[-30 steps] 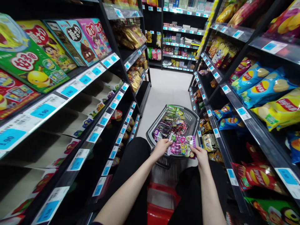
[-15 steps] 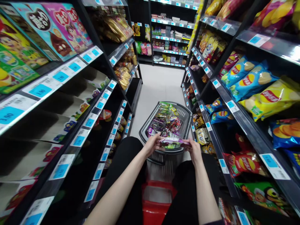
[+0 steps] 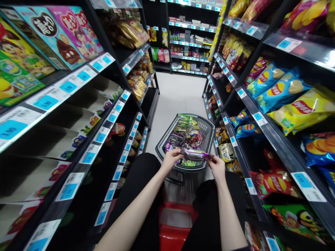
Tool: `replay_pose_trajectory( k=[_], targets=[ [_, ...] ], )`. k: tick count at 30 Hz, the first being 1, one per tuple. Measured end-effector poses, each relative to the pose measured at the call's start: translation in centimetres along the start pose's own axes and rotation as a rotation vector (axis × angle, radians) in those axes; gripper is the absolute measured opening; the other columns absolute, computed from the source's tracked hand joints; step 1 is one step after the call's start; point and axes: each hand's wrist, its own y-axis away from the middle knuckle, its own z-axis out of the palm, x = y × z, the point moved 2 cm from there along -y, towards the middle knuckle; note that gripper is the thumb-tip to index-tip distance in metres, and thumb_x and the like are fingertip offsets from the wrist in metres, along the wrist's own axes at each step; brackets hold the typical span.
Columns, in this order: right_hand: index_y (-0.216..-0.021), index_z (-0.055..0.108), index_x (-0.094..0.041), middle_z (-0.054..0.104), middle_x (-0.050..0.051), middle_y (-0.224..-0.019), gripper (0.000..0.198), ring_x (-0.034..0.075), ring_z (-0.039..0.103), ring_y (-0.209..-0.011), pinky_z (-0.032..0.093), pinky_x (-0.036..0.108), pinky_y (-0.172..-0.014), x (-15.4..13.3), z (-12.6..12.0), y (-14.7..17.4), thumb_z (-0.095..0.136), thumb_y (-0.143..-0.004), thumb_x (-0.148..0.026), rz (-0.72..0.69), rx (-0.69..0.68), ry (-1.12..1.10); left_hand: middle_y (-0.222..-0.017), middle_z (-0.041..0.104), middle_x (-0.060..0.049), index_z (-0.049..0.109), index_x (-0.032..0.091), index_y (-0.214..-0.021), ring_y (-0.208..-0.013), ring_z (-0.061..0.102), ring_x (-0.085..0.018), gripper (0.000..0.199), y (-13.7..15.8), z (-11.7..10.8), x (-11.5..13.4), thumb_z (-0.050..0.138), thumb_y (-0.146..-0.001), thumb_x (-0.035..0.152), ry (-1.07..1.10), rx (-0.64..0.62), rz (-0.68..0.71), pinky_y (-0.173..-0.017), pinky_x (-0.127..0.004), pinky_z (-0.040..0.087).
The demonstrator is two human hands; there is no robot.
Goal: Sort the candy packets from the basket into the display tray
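Between my two hands a long purple-and-white snack packet [image 3: 195, 154] is stretched sideways over the near edge of a basket. My left hand [image 3: 171, 160] pinches its left end, and my right hand [image 3: 216, 166] pinches its right end. Below and beyond it stands the dark grey plastic basket [image 3: 163, 139] on the floor. Inside lie many small wrapped snacks [image 3: 184, 134], green ones at the far side and purple and red ones nearer. Part of the contents is hidden behind the packet and my fingers.
Shelves with blue price tags [image 3: 87, 157] line the left, holding snack boxes [image 3: 59, 35] and cardboard display trays. On the right shelves lie chip bags [image 3: 305, 108]. A red stool [image 3: 175, 237] is between my black-clad legs. Pale floor [image 3: 178, 92] leads to a back shelf.
The packet has turned in my hands, so its broad face shows more plainly and its ends are drawn out. My left hand is slightly higher; the basket has stayed in place.
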Motion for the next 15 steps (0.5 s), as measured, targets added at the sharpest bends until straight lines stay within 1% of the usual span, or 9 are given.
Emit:
replay_pose_trajectory(
  k=[2, 4, 7, 9, 10, 11, 13, 15],
  targets=[
    [-0.073, 0.071, -0.017, 0.070, 0.004, -0.074, 0.013, 0.020, 0.064, -0.076, 0.049, 0.034, -0.075, -0.6, 0.1, 0.2, 0.068, -0.066, -0.028, -0.048, -0.013, -0.019, -0.096, 0.070, -0.008, 0.070, 0.015, -0.066, -0.101, 0.058, -0.026, 0.013, 0.1, -0.1, 0.1, 0.069, -0.056, 0.022, 0.010, 0.004, 0.024, -0.087, -0.034, 0.044],
    [-0.073, 0.072, -0.019, 0.071, 0.006, -0.086, 0.010, 0.021, 0.064, -0.087, 0.047, 0.035, -0.083, -1.3, 0.2, 0.6, 0.068, -0.066, -0.024, -0.133, -0.029, -0.031, -0.110, 0.065, -0.011, 0.070, 0.014, -0.066, -0.105, 0.056, -0.027, 0.013, 0.2, 0.1, 0.1, 0.066, -0.057, 0.022, 0.030, -0.007, 0.028, -0.087, -0.035, 0.044],
    [-0.078, 0.073, -0.022, 0.070, 0.006, -0.091, 0.014, 0.021, 0.063, -0.090, 0.047, 0.036, -0.085, -1.9, 0.1, 1.0, 0.062, -0.070, -0.017, -0.276, -0.005, 0.041, -0.124, 0.057, -0.012, 0.071, 0.014, -0.077, -0.101, 0.059, -0.027, 0.022, 0.4, 0.3, 0.1, 0.064, -0.057, 0.020, 0.139, -0.032, -0.041, -0.080, -0.035, 0.048],
    [-0.082, 0.072, -0.022, 0.070, 0.005, -0.094, 0.021, 0.020, 0.063, -0.092, 0.046, 0.035, -0.088, -1.8, 0.3, 1.0, 0.055, -0.073, -0.013, -0.343, 0.034, 0.201, -0.128, 0.053, -0.011, 0.069, 0.015, -0.090, -0.096, 0.061, -0.024, 0.034, 0.4, 0.1, 0.0, 0.062, -0.057, 0.017, 0.202, -0.004, -0.109, -0.075, -0.032, 0.051],
    [-0.085, 0.072, -0.021, 0.070, 0.005, -0.096, 0.025, 0.019, 0.062, -0.094, 0.045, 0.034, -0.090, -1.5, 0.5, 0.9, 0.051, -0.074, -0.012, -0.343, 0.048, 0.331, -0.128, 0.053, -0.010, 0.067, 0.016, -0.096, -0.095, 0.061, -0.023, 0.039, 0.4, -0.1, 0.1, 0.062, -0.058, 0.016, 0.199, 0.028, -0.130, -0.073, -0.031, 0.051],
    [-0.089, 0.071, -0.021, 0.069, 0.006, -0.099, 0.028, 0.019, 0.061, -0.097, 0.043, 0.033, -0.092, -1.0, 0.9, 0.7, 0.047, -0.076, -0.011, -0.314, 0.052, 0.480, -0.126, 0.054, -0.010, 0.064, 0.017, -0.100, -0.094, 0.061, -0.021, 0.042, 0.3, -0.3, 0.1, 0.061, -0.059, 0.016, 0.173, 0.064, -0.140, -0.072, -0.029, 0.052],
    [-0.097, 0.069, -0.018, 0.067, 0.008, -0.104, 0.033, 0.019, 0.059, -0.101, 0.041, 0.033, -0.093, 0.4, 1.9, 0.3, 0.041, -0.080, -0.010, -0.191, 0.037, 0.748, -0.122, 0.056, -0.009, 0.062, 0.017, -0.103, -0.093, 0.060, -0.019, 0.042, 0.1, -0.8, 0.1, 0.060, -0.061, 0.019, 0.108, 0.111, -0.141, -0.070, -0.026, 0.052],
    [-0.101, 0.067, -0.015, 0.067, 0.012, -0.105, 0.034, 0.021, 0.060, -0.099, 0.041, 0.034, -0.090, 2.2, 3.3, 0.1, 0.040, -0.081, -0.009, -0.058, -0.011, 0.899, -0.115, 0.060, -0.009, 0.061, 0.016, -0.101, -0.089, 0.061, -0.018, 0.038, 0.0, -0.9, 0.0, 0.060, -0.063, 0.023, 0.068, 0.104, -0.150, -0.067, -0.025, 0.051]
  ],
)
